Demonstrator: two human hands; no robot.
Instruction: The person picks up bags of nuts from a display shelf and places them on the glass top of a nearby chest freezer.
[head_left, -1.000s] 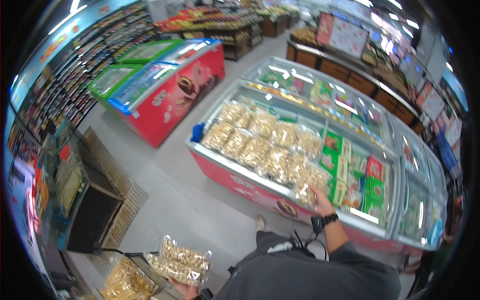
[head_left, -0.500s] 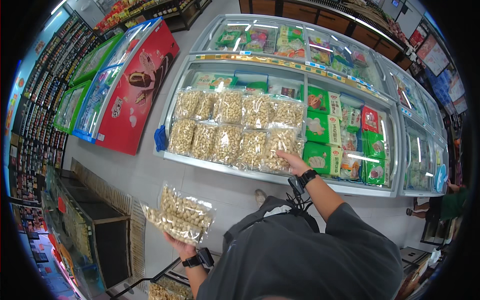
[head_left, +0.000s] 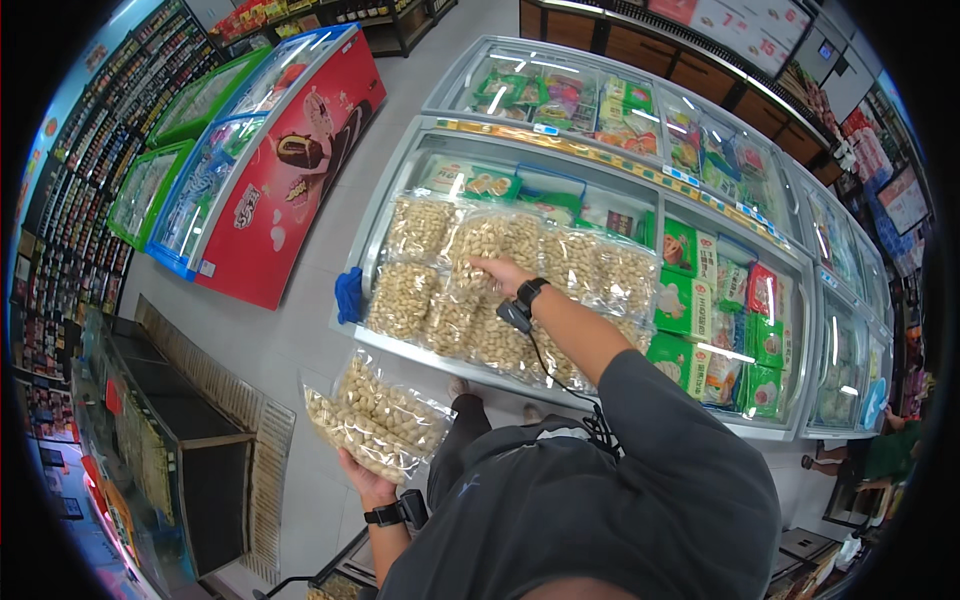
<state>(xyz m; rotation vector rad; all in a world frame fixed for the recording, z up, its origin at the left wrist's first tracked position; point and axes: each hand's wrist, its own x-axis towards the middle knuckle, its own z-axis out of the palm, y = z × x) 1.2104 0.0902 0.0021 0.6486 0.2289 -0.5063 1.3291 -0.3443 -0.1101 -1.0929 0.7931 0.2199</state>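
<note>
My left hand (head_left: 372,482) is closed around the lower edge of clear bags of pale nuts in their shells (head_left: 385,420); two seem to overlap, held over the floor beside the freezer. My right hand (head_left: 503,277) reaches across the freezer's front edge, its fingers closed on the lower part of another bag of nuts (head_left: 478,242) in the far row. That bag leans over its neighbour. Around it stand several similar bags (head_left: 400,298) in two rows on the chest freezer (head_left: 372,325). My right hand and forearm partly cover the near row.
Green and white frozen-food boxes (head_left: 673,305) fill the freezer's right side. A blue cloth-like thing (head_left: 348,295) hangs at its left corner. Leftward are a red-sided ice cream freezer (head_left: 290,190) and a dark cabinet (head_left: 215,500). Another person (head_left: 888,450) stands far right.
My right hand has moved left and away from me, from a near-row bag to a far-row one. The view has shifted; my left hand still holds its bags.
</note>
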